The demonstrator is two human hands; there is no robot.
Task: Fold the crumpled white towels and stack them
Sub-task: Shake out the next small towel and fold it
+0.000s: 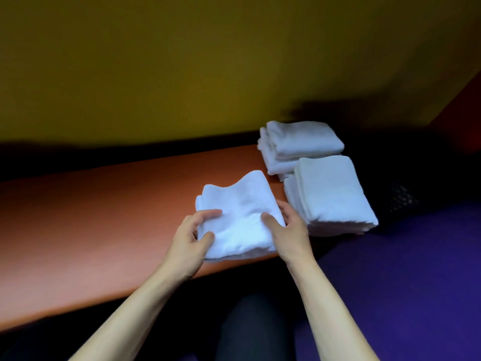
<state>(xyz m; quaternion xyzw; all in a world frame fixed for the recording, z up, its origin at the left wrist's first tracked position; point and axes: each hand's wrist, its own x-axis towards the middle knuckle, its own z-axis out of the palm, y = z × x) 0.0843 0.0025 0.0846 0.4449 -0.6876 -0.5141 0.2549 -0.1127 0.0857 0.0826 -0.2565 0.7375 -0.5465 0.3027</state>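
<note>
A folded white towel [239, 214] lies near the front edge of an orange bench [104, 217]. My left hand [192, 238] grips its near left corner, thumb on top. My right hand [289, 230] holds its right side, thumb pressed on the top and fingers along the edge. To the right stands a stack of folded white towels [330, 196], touching the bench's right end. Behind that sits a second stack of folded towels [299, 144] by the wall.
A yellow wall [208, 61] rises behind the bench. A purple surface [403, 269] spreads at the right, with a dark meshed object [400, 199] beyond the near stack. My dark-clothed leg [250, 327] is below the bench edge.
</note>
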